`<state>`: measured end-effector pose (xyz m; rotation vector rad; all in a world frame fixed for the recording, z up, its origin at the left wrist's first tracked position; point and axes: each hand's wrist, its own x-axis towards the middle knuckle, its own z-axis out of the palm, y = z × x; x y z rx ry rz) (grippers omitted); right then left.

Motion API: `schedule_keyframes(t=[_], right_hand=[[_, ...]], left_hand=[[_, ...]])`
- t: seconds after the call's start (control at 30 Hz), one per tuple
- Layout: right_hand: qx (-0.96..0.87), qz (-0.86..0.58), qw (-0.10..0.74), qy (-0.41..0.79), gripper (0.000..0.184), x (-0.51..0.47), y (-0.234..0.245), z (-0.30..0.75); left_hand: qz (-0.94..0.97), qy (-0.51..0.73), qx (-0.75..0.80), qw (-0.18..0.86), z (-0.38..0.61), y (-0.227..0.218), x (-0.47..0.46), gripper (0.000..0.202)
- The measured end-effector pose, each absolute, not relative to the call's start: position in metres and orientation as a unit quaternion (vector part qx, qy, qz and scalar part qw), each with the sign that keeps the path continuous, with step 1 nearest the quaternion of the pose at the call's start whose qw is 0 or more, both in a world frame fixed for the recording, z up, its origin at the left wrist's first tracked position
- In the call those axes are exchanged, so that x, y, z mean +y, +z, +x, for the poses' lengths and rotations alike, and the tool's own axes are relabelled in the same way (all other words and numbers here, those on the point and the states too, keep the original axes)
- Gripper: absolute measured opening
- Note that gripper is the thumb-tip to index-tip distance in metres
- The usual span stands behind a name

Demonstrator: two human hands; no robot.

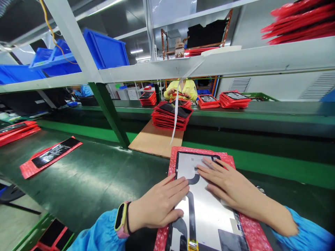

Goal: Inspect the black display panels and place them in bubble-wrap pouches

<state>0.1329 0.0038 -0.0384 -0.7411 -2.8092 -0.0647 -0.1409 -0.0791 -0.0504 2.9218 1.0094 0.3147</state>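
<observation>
A tablet-sized display panel (206, 198) lies back side up on red bubble wrap (253, 230), close in front of me. Its back is silvery white with dark flex cables (192, 212) and a black rim. My left hand (162, 200) rests on the panel's left edge, fingers stretched toward its middle, thumb apart. Spread fingers of my right hand (222, 177) lie flat across the upper right of the panel. Neither hand grips anything. The palms hide parts of both side edges.
Left on the green bench (104, 181) lies another panel (56, 151) on red wrap. Behind, a stack of red-wrapped panels (171, 116) sits on a brown board (157, 139). A shelf beam (209, 64) crosses above, and a green post (110, 115) stands left. A person in yellow (192, 89) sits opposite.
</observation>
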Motion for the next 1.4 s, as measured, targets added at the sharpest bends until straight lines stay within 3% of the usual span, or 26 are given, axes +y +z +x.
schedule_keyframes(t=[0.17, 0.37, 0.4, 0.5, 0.6, 0.77, 0.93, 1.23, 1.4], right_hand=[[-0.954, -0.256, 0.152, -0.02, 0.04, 0.005, -0.035, 0.157], [-0.838, -0.403, 0.368, 0.006, 0.03, -0.035, -0.064, 0.223], [-0.821, -0.432, 0.373, 0.004, 0.029, -0.044, -0.076, 0.234], [-0.838, -0.43, 0.336, 0.007, 0.026, -0.067, -0.115, 0.248], [-0.88, -0.402, 0.253, 0.028, 0.035, -0.082, -0.147, 0.241], [-0.91, -0.378, 0.171, 0.002, 0.037, -0.091, -0.175, 0.233], [-0.912, -0.374, 0.158, -0.053, 0.041, -0.087, -0.19, 0.243], [-0.936, -0.328, 0.118, -0.058, 0.03, -0.088, -0.187, 0.25], [-0.934, -0.302, 0.183, -0.058, 0.028, -0.088, -0.185, 0.241]], left_hand=[[0.943, 0.102, 0.316, 0.001, -0.148, -0.048, -0.089, 0.048], [0.937, 0.122, 0.326, -0.013, -0.142, -0.042, -0.091, 0.043], [0.936, 0.122, 0.331, -0.014, -0.14, -0.041, -0.09, 0.044], [0.932, 0.115, 0.342, -0.013, -0.132, -0.038, -0.087, 0.047], [0.931, 0.098, 0.352, -0.016, -0.123, -0.032, -0.079, 0.045], [0.921, 0.118, 0.364, -0.066, -0.103, -0.02, -0.054, 0.043], [0.934, 0.108, 0.338, -0.037, -0.087, -0.02, -0.04, 0.043], [0.939, 0.055, 0.338, 0.02, -0.079, -0.034, -0.044, 0.052], [0.908, 0.176, 0.355, 0.136, -0.093, -0.035, -0.041, 0.055]])
